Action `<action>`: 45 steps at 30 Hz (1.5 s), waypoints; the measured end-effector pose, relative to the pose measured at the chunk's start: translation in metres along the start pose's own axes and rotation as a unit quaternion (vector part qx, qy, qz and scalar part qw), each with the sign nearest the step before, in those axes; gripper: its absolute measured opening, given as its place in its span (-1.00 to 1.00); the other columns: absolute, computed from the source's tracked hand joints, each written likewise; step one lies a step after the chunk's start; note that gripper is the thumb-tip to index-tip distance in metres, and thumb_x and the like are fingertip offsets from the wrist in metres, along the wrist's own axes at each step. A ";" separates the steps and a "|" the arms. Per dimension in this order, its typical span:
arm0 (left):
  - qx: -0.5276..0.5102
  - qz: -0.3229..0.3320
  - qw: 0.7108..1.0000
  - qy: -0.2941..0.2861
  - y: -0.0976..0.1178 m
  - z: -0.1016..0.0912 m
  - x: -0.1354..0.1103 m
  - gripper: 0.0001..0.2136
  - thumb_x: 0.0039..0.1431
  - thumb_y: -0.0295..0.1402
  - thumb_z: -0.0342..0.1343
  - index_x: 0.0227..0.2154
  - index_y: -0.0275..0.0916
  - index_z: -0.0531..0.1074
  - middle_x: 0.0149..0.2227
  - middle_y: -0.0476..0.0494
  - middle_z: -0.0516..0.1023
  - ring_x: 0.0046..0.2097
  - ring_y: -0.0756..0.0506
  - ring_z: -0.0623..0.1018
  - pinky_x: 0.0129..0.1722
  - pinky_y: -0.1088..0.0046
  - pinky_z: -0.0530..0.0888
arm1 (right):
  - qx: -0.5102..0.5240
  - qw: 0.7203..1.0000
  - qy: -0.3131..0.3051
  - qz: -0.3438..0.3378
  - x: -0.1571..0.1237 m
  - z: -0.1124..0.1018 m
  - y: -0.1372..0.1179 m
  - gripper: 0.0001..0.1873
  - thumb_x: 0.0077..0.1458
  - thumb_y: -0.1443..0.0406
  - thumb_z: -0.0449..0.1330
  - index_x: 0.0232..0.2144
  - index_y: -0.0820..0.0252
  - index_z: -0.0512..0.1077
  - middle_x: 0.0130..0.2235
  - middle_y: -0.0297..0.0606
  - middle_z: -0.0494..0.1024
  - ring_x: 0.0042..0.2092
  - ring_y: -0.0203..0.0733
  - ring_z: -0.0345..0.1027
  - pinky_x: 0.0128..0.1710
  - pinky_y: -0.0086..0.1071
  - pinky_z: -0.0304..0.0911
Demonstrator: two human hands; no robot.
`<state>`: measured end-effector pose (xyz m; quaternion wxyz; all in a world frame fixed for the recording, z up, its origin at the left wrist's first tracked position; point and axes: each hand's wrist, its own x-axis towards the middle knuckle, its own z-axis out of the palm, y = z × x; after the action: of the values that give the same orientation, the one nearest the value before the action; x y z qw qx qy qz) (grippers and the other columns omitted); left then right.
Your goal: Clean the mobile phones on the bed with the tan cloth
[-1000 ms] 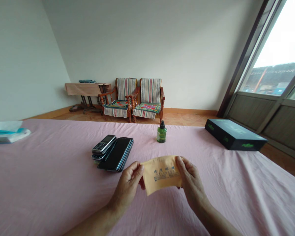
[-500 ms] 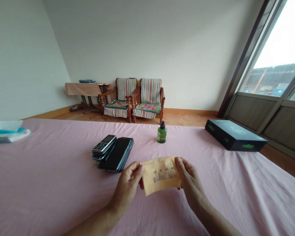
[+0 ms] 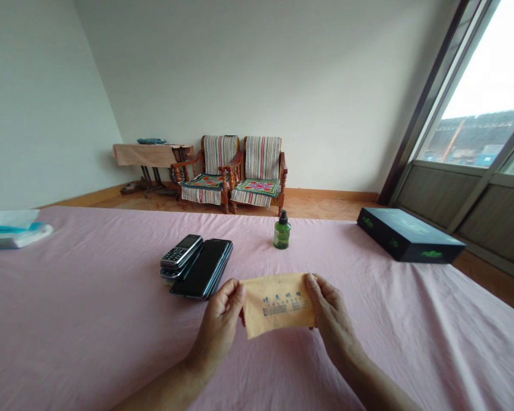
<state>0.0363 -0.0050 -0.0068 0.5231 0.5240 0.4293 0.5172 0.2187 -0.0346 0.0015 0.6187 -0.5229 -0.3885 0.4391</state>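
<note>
A yellow cleaning cloth (image 3: 278, 319) with dark printed characters is stretched between my two hands, above the pink sheet (image 3: 111, 319). My left hand (image 3: 223, 311) pinches its left upper corner between thumb and fingers. At the right edge, my right hand (image 3: 332, 302) grips the cloth with the thumb on top; its other fingers are partly hidden behind. Left of my left hand lies a stack of smartphones (image 3: 205, 265), and against it a pile of keypad phones (image 3: 182, 251). Beyond the cloth, a green bottle (image 3: 281, 234) with a black cap stands upright.
A black box (image 3: 411, 234) with green markings lies at the right of the sheet. At the far left is a white and blue tissue pack (image 3: 15, 231). Two wooden chairs (image 3: 261, 171) and a cloth-covered table (image 3: 145, 155) stand by the back wall.
My left hand has shifted slightly left and up, and the cloth is pulled a little wider and flatter. My right hand stays almost in place.
</note>
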 end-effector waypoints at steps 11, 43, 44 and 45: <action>0.010 0.018 1.000 -0.020 -0.001 -0.002 0.001 -0.59 0.07 0.02 0.18 -0.53 -0.24 0.27 -0.57 0.10 0.22 -0.51 0.05 0.30 -0.54 0.61 0.30 | 0.001 1.000 0.001 -0.001 0.001 -0.002 0.002 -0.46 -0.02 -0.17 0.16 -0.52 0.20 0.32 -0.63 -0.44 0.25 -0.63 -0.40 0.10 -0.72 -0.56 0.02; -0.081 -0.081 0.965 -0.237 0.003 -0.001 -0.002 -0.70 0.13 -0.16 0.22 -0.20 -0.29 0.52 -0.36 -0.09 0.52 -0.30 -0.07 0.47 -0.24 0.45 0.36 | -0.235 0.945 -0.027 -0.226 -0.009 0.001 0.007 -0.66 0.25 0.10 0.03 -0.16 0.22 0.44 -0.24 -0.14 0.52 -0.26 -0.18 0.40 -0.27 -0.36 0.27; -0.080 -0.079 0.963 -0.244 0.003 -0.001 -0.002 -0.70 0.13 -0.16 0.22 -0.20 -0.29 0.52 -0.36 -0.09 0.53 -0.30 -0.07 0.47 -0.24 0.45 0.36 | -0.213 0.958 -0.035 -0.189 -0.006 0.001 0.008 -0.61 0.24 0.06 0.03 -0.12 0.23 0.43 -0.18 -0.11 0.52 -0.20 -0.14 0.41 -0.23 -0.33 0.29; -0.081 -0.077 0.962 -0.248 0.003 -0.001 -0.003 -0.70 0.13 -0.16 0.22 -0.20 -0.29 0.53 -0.36 -0.09 0.53 -0.30 -0.07 0.47 -0.24 0.46 0.36 | -0.184 0.970 -0.057 -0.150 -0.004 0.002 0.008 -0.57 0.24 0.03 0.02 -0.08 0.24 0.42 -0.14 -0.09 0.51 -0.15 -0.11 0.40 -0.19 -0.30 0.29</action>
<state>0.0347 -0.0081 -0.0038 0.6921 0.5569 0.2824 0.3622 0.2147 -0.0372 -0.0063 0.5470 -0.5378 -0.5715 0.2913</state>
